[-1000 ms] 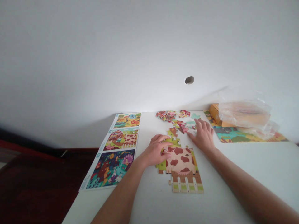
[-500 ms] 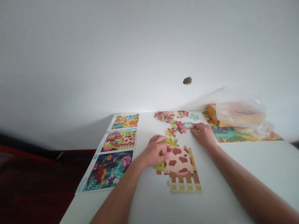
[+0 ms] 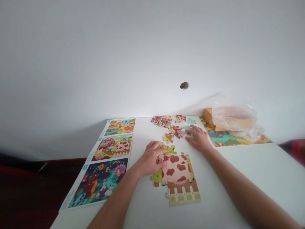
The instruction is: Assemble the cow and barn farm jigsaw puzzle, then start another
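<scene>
A partly joined jigsaw puzzle (image 3: 179,170) lies on the table, showing a brown-spotted cow above a white fence. My left hand (image 3: 150,159) rests at its upper left edge, thumb and fingers apart, touching the green pieces and the cow's head. Farther back, my right hand (image 3: 200,139) lies palm down with fingers spread, its fingertips at a pale teal puzzle piece (image 3: 187,128); what is under them is partly hidden. Left of those fingertips are a red barn piece (image 3: 177,131) and a green-and-brown piece (image 3: 168,137).
A heap of loose puzzle pieces (image 3: 160,120) lies by the wall, with another teal piece (image 3: 191,121) to its right. A picture sheet (image 3: 111,147) with three scenes lies at left. At right, a plastic bag (image 3: 235,117) and an orange box (image 3: 208,117) sit on a printed sheet (image 3: 220,142).
The right hand's fingers have spread and stretched out over the pieces at the back. My left hand stays at the puzzle's edge. The whole view has shifted slightly.
</scene>
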Demonstrator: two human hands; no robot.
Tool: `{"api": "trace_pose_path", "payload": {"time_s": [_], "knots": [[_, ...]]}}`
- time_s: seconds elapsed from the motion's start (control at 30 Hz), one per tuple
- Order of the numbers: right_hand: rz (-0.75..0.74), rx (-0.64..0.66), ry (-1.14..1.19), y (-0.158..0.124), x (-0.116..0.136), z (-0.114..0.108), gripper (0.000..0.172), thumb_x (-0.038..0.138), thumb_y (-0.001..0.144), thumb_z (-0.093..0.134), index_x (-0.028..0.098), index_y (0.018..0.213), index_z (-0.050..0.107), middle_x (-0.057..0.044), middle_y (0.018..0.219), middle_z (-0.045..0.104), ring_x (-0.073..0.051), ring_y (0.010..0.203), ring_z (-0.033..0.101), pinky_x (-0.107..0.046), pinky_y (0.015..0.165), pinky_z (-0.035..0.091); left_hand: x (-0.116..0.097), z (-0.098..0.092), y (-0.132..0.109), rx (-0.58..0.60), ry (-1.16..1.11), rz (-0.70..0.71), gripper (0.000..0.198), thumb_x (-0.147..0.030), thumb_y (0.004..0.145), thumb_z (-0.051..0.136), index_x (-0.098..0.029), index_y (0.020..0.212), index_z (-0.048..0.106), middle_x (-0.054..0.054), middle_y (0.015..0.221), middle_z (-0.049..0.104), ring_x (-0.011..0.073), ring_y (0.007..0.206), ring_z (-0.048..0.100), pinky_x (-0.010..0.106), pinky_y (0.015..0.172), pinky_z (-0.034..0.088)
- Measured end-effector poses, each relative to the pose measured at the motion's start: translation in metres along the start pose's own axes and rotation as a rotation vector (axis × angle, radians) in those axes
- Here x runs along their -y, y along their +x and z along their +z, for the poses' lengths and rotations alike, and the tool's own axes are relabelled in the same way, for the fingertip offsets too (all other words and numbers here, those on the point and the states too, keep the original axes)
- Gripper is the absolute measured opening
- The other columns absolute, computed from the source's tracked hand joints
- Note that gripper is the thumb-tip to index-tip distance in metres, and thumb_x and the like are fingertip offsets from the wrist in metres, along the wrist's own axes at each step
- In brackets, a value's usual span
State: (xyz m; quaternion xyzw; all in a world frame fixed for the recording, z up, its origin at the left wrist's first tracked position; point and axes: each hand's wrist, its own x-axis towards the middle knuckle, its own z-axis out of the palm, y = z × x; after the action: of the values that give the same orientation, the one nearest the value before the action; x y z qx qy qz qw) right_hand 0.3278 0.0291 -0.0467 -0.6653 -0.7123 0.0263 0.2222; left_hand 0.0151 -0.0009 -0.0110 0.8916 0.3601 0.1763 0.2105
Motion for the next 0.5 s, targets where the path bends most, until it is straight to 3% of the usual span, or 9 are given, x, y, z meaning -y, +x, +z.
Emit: {"api": "trace_pose_path", "payload": {"time_s": [0.1,0.2,0.3,0.5], "knots": [[0.026,0.005,-0.080,-0.003,0.017,-0.002,0.039,0.032,0.096,0.049,0.028,0.132,0.062,-0.009,0.154,0.044,-0.033,0.140,0.039,-0.057,0.108,0.036,0.000,0.004,0.000,-0.003,0.024,0.002,0.043,-0.029,0.084,0.069,-0.029,0.127,0.066,0.007,0.135,0.054,0.0272,0.130,0.044,0.047,0.116,0.035],[-0.170,0.089,-0.065,-0.008,0.036,-0.006,0.046,0.032,0.099,0.043,0.030,0.144,0.050,-0.006,0.160,0.035,-0.032,0.148,0.027,-0.056,0.112,0.032,-0.001,0.007,0.001,-0.010,0.068,0.001,0.049,-0.033,0.084,0.067,-0.028,0.133,0.062,0.008,0.149,0.045,0.0320,0.139,0.036,0.053,0.119,0.028],[-0.340,0.223,-0.041,-0.012,0.048,-0.004,0.048,0.040,0.100,0.043,0.035,0.148,0.045,-0.003,0.160,0.035,-0.032,0.150,0.023,-0.061,0.116,0.023,0.000,0.009,0.003,-0.003,0.092,-0.007,0.054,-0.035,0.084,0.067,-0.028,0.137,0.058,0.007,0.153,0.043,0.0338,0.143,0.032,0.055,0.120,0.026],[-0.219,0.203,-0.062,-0.012,0.044,0.003,0.045,0.043,0.100,0.044,0.029,0.142,0.053,-0.006,0.157,0.040,-0.034,0.148,0.028,-0.065,0.115,0.021,0.000,0.007,0.003,0.015,0.081,0.001,0.052,-0.036,0.085,0.066,-0.029,0.136,0.058,0.005,0.150,0.049,0.0315,0.142,0.035,0.054,0.121,0.025]]}}
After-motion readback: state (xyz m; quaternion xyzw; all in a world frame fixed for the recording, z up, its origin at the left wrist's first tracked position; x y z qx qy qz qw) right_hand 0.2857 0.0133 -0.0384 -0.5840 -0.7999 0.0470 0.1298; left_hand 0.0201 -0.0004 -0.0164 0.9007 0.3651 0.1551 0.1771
